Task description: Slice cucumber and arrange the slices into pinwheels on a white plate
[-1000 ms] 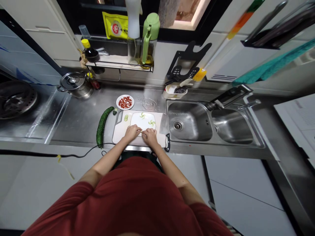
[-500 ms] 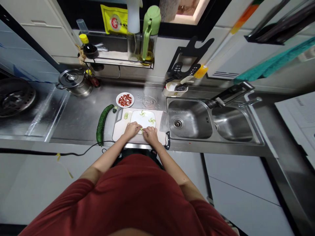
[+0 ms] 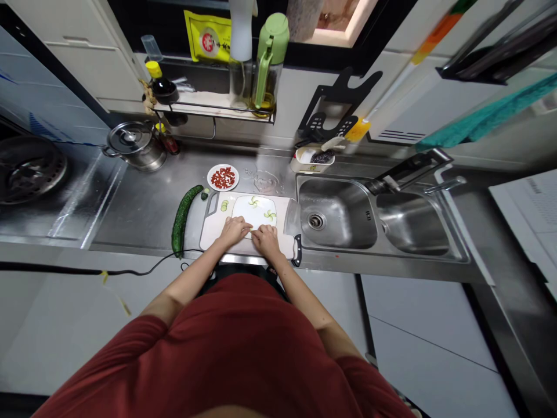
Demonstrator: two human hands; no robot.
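Note:
My left hand (image 3: 235,230) and my right hand (image 3: 266,239) meet fingertip to fingertip over the near edge of a white square plate (image 3: 244,210). Both are closed around small pale green bits, mostly hidden by the fingers. Two pinwheel shapes of green slices lie on the plate, one at the back (image 3: 253,202) and one at the right (image 3: 270,215). The plate rests on a cutting board (image 3: 212,232), with a few cucumber slices (image 3: 224,205) left of it. A cleaver (image 3: 297,251) lies at the board's right end, its black handle toward me.
A long cucumber (image 3: 179,226) lies left of the board, beside a cut end piece (image 3: 204,195). Behind stands a small plate of red pieces (image 3: 223,177). A lidded pot (image 3: 134,146) is back left; a double sink (image 3: 337,212) is at the right.
The camera view has shifted slightly. My hands stay at the plate's near edge, with the fingertips a little closer together over the green bits.

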